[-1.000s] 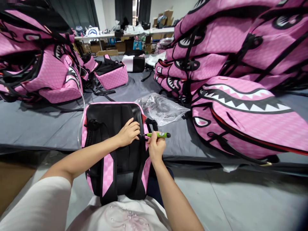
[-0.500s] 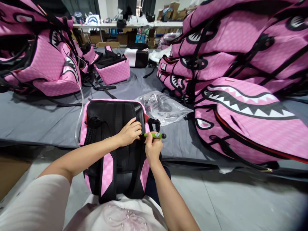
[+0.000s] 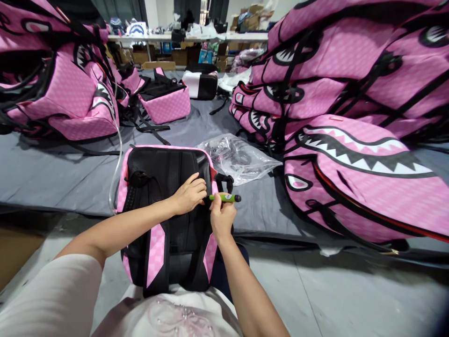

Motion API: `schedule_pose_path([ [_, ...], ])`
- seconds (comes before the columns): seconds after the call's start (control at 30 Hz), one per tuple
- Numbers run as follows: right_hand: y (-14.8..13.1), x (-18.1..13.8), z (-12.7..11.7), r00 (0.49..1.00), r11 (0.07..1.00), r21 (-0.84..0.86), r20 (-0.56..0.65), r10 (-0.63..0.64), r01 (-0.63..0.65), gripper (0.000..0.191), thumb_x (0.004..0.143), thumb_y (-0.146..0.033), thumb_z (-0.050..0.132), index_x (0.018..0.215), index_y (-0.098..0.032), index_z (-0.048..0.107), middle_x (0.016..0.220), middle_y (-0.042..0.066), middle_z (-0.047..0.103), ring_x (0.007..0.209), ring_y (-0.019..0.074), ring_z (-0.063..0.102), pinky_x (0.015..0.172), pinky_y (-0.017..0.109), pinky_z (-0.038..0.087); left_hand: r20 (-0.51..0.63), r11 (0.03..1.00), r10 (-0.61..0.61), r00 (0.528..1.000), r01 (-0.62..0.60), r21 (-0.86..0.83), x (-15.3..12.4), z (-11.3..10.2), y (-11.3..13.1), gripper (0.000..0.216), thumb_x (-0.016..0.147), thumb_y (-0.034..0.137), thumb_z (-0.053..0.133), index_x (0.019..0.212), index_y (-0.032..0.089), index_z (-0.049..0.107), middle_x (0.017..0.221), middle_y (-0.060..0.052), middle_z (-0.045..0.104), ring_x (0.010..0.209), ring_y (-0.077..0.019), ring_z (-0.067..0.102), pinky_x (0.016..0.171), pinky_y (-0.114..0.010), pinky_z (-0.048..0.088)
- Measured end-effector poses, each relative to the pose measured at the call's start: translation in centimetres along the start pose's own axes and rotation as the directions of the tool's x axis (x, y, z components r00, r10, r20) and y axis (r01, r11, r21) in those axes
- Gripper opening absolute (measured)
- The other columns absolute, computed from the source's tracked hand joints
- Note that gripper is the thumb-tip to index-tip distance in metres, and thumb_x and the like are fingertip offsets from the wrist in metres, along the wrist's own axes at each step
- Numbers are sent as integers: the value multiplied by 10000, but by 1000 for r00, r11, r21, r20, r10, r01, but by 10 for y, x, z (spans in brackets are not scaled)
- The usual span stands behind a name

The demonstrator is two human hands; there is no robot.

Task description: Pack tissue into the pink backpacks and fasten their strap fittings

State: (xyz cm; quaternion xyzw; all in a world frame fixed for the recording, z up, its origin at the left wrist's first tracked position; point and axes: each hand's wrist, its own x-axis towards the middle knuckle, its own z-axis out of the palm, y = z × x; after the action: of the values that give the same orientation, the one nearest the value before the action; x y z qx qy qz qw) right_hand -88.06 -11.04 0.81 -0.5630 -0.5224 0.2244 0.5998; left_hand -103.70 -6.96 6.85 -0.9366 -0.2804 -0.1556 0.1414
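Observation:
A pink-checked backpack (image 3: pixel 182 164) leans against the table's front edge, its black padded back and shoulder straps facing me. My left hand (image 3: pixel 189 194) rests on the right part of the back panel, fingers bent and gripping the black fabric; its fingertips are partly hidden. In my right hand (image 3: pixel 222 217) is a green pen-shaped tool (image 3: pixel 228 198) with a black end, held between thumb and fingers. It points left toward my left fingertips, over the backpack's right edge. The tip is too small to make out.
Beyond the backpack lies a clear plastic bag (image 3: pixel 242 159) on the grey-covered table (image 3: pixel 259 206). Pink shark-mouth backpacks (image 3: pixel 354 159) are piled at right, with more pink bags (image 3: pixel 73 93) at left. A thin clear tube (image 3: pixel 120 140) hangs beside the backpack. A white shelf table (image 3: pixel 242 36) stands behind.
My right hand and the green tool have shifted very slightly left. The left hand and backpack hold almost the same place.

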Motion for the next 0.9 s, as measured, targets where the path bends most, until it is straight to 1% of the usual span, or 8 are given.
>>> schedule_pose_path([
  [0.17,0,2,1,1000,999,-33,-18,20,-21,464,956,-571,425,900,-153,620,706,69,665,617,214,617,644,332,437,-3,1000,1,1000,-1,9,1,0,0,135,852,269,690,858,152,625,938,-61,636,1112,-240,563,1156,-535,356],
  [0.3,1,5,0,999,999,-33,-29,27,-28,483,952,-586,421,882,-154,624,690,68,661,638,221,626,663,332,441,5,1000,-2,1000,2,21,2,0,1,137,858,282,685,847,160,622,934,-61,634,1107,-239,568,1142,-540,371],
  [0.6,2,9,0,998,998,-20,23,53,-53,470,936,-587,444,885,-156,624,680,67,655,614,216,616,639,322,437,11,1000,-7,1000,6,26,2,0,1,132,861,265,675,857,150,611,955,-62,633,1111,-236,566,1160,-530,358],
  [0.8,1,10,0,997,997,-18,27,78,-78,484,931,-600,441,875,-155,622,690,73,660,613,218,616,643,327,436,-4,1000,2,1000,-2,25,2,1,1,137,857,266,680,846,148,611,950,-69,630,1102,-242,572,1150,-538,372],
  [0.9,1,11,-1,996,995,-34,-9,92,-93,486,919,-610,451,862,-157,619,681,70,658,604,217,611,636,326,430,0,1000,-2,1000,2,23,3,2,1,157,853,284,688,841,149,609,941,-69,628,1103,-244,568,1147,-541,373],
])
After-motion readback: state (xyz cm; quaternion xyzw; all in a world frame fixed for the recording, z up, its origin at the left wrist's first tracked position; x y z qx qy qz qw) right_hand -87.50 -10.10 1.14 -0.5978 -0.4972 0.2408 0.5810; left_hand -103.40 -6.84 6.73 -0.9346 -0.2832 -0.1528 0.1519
